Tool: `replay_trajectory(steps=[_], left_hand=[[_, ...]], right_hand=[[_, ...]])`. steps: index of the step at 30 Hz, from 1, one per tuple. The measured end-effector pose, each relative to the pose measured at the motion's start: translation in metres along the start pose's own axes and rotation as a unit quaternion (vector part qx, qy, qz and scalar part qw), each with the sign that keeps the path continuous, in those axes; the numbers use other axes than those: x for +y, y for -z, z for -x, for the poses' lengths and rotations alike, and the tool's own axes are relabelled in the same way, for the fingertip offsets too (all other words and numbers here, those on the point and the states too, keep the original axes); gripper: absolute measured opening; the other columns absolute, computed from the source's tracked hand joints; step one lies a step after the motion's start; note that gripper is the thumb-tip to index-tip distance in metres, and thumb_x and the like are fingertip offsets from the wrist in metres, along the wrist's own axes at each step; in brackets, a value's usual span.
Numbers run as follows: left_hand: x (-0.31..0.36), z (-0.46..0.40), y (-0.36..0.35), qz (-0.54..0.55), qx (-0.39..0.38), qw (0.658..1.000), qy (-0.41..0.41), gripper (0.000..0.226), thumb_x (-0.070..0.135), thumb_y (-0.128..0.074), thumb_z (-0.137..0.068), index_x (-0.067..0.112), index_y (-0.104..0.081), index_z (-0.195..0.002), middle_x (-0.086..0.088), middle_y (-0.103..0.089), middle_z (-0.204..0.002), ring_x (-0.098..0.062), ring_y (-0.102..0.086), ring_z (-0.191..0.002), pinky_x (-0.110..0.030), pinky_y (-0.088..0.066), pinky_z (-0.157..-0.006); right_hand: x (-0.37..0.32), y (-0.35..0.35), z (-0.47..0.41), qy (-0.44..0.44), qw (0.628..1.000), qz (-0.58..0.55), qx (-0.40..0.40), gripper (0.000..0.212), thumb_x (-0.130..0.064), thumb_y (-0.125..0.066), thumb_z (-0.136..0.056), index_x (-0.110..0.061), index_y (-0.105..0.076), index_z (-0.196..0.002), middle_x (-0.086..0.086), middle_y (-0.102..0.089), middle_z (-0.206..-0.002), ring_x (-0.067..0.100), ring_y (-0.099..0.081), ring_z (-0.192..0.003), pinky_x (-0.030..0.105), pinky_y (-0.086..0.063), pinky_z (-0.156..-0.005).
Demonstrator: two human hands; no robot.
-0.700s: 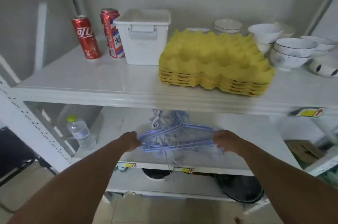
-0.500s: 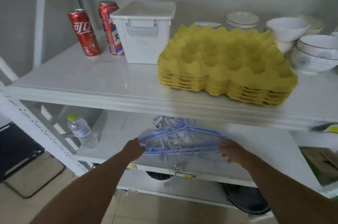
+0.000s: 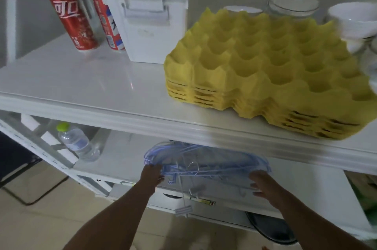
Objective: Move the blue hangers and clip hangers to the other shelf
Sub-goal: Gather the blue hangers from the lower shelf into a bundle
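Floor: pale tile (image 3: pixel 51 209) nearest the camera, below both forearms; a dark frame stands on it at far left.
Lowest level: a dark round pan (image 3: pixel 271 231) sits under the rack, partly hidden by the right forearm.
Left hand: left hand (image 3: pixel 152 174) grasps the left end of the bundle, fingers curled around the wires.
Right hand: right hand (image 3: pixel 263 184) supports the right end; fingers are spread under and against the bundle. Whether they close around it cannot be determined because of blur.
Hangers: blue hangers (image 3: pixel 206 163) form one bundle held level between both hands, at the front edge of the lower shelf (image 3: pixel 122 160), just under the upper shelf lip.
Clip hangers: at least one clip hanger (image 3: pixel 183 211) dangles below the bundle on a thin wire; the count is not readable.
Progress: bundle is gathered and in hand. Judged status: pickup done, transfer and set-down remaining.
Lower shelf: white surface; a water bottle (image 3: pixel 76 143) with a green cap lies at its left.
Upper shelf: upper shelf (image 3: pixel 81 82) is white and glossy, with bare area at front left. Stacked yellow egg trays (image 3: pixel 265 70) occupy the right.
Rear row: two red cans (image 3: pixel 71 17), a white lidded bin (image 3: pixel 151 19), and white bowls (image 3: pixel 350 19).
Background: plain grey wall.
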State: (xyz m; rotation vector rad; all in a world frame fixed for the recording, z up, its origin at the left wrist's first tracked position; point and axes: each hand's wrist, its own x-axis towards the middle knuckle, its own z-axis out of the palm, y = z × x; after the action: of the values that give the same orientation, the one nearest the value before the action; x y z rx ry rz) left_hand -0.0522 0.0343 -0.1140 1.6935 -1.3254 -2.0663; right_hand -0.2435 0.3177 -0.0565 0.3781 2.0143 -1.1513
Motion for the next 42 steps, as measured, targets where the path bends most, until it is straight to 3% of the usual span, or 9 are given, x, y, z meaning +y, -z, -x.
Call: replay_trajectory(steps=[5,8,12,15,19,25,32,35,42], left_hand=[[-0.001,-0.012,-0.007,-0.036,-0.014,0.999,-0.023,0.018,0.001,-0.049,-0.093,0.013,-0.053,-0.080,-0.007,-0.057,-0.084,-0.019,-0.058,-0.072,-0.036,-0.053,-0.078],[0.002,-0.011,-0.007,-0.042,-0.008,0.998,-0.048,0.015,0.003,-0.049,-0.094,0.011,-0.053,-0.082,-0.010,-0.058,-0.082,-0.020,-0.061,-0.067,-0.031,-0.056,-0.067],[0.009,-0.006,-0.004,-0.052,-0.032,0.996,-0.067,0.016,0.001,-0.051,-0.094,0.006,-0.052,-0.079,-0.014,-0.054,-0.071,-0.016,-0.061,-0.047,-0.020,-0.050,-0.041],[0.010,-0.006,-0.004,-0.046,-0.048,0.996,-0.064,0.014,-0.001,-0.052,-0.093,0.007,-0.053,-0.081,-0.013,-0.055,-0.080,-0.022,-0.059,-0.065,-0.025,-0.054,-0.051],[0.006,-0.006,-0.007,-0.021,-0.045,0.997,-0.056,0.012,0.001,-0.050,-0.094,0.010,-0.051,-0.087,-0.011,-0.059,-0.087,-0.024,-0.062,-0.076,-0.034,-0.059,-0.071],[-0.004,-0.007,-0.009,0.012,-0.048,0.998,-0.044,0.013,-0.002,-0.050,-0.094,0.003,-0.052,-0.082,-0.014,-0.054,-0.073,-0.024,-0.059,-0.064,-0.028,-0.058,-0.050],[-0.004,-0.011,-0.008,0.017,-0.046,0.998,-0.039,0.013,0.000,-0.052,-0.094,0.003,-0.054,-0.082,-0.014,-0.056,-0.070,-0.018,-0.065,-0.048,-0.030,-0.060,-0.049],[-0.004,-0.011,-0.009,-0.006,-0.053,0.997,-0.048,0.016,0.000,-0.053,-0.094,0.004,-0.054,-0.079,-0.013,-0.056,-0.071,-0.019,-0.065,-0.051,-0.033,-0.059,-0.057],[0.007,-0.007,-0.010,-0.001,-0.058,0.997,-0.056,0.006,0.000,-0.051,-0.095,0.001,-0.052,-0.089,-0.015,-0.056,-0.074,-0.015,-0.065,-0.041,-0.025,-0.058,-0.046]], right_hand=[[0.004,-0.019,-0.008,0.018,0.999,0.021,-0.026,0.022,-0.017,-0.052,-0.099,-0.012,-0.051,-0.121,0.016,-0.058,-0.116,0.033,-0.059,-0.108,0.043,-0.049,-0.087],[0.006,-0.031,-0.019,0.055,0.997,0.047,-0.036,0.012,-0.005,-0.047,-0.097,-0.006,-0.055,-0.105,0.016,-0.049,-0.082,0.025,-0.049,-0.068,0.034,-0.040,-0.060],[0.003,-0.041,-0.033,0.039,0.999,0.006,-0.005,0.011,-0.011,-0.048,-0.099,-0.006,-0.054,-0.106,0.016,-0.058,-0.097,0.028,-0.058,-0.087,0.033,-0.047,-0.063],[0.002,-0.042,-0.037,0.031,0.999,0.010,0.036,0.011,-0.012,-0.053,-0.096,-0.001,-0.056,-0.098,0.018,-0.060,-0.091,0.029,-0.060,-0.084,0.038,-0.047,-0.070],[0.004,-0.051,-0.027,0.190,0.954,0.156,0.173,0.009,-0.014,-0.057,-0.086,-0.010,-0.053,-0.080,0.006,-0.055,-0.070,0.024,-0.054,-0.068,0.030,-0.038,-0.059],[0.007,-0.122,-0.007,0.140,0.969,0.137,-0.149,0.021,-0.023,-0.062,-0.091,-0.008,-0.068,-0.077,0.005,-0.064,-0.059,0.010,-0.058,-0.040,0.018,-0.044,-0.041],[0.017,-0.148,-0.009,0.177,0.966,0.170,-0.077,0.019,-0.018,-0.065,-0.088,-0.001,-0.073,-0.081,0.018,-0.073,-0.067,0.016,-0.064,-0.045,0.022,-0.051,-0.047],[0.018,-0.155,-0.005,0.176,0.973,0.144,-0.049,0.019,-0.013,-0.061,-0.089,-0.001,-0.071,-0.079,0.013,-0.068,-0.059,0.012,-0.060,-0.038,0.021,-0.047,-0.042],[-0.014,-0.152,-0.003,0.155,0.987,0.033,-0.038,0.018,-0.001,-0.059,-0.081,0.004,-0.068,-0.067,0.007,-0.063,-0.044,0.013,-0.059,-0.034,0.019,-0.046,-0.040]])
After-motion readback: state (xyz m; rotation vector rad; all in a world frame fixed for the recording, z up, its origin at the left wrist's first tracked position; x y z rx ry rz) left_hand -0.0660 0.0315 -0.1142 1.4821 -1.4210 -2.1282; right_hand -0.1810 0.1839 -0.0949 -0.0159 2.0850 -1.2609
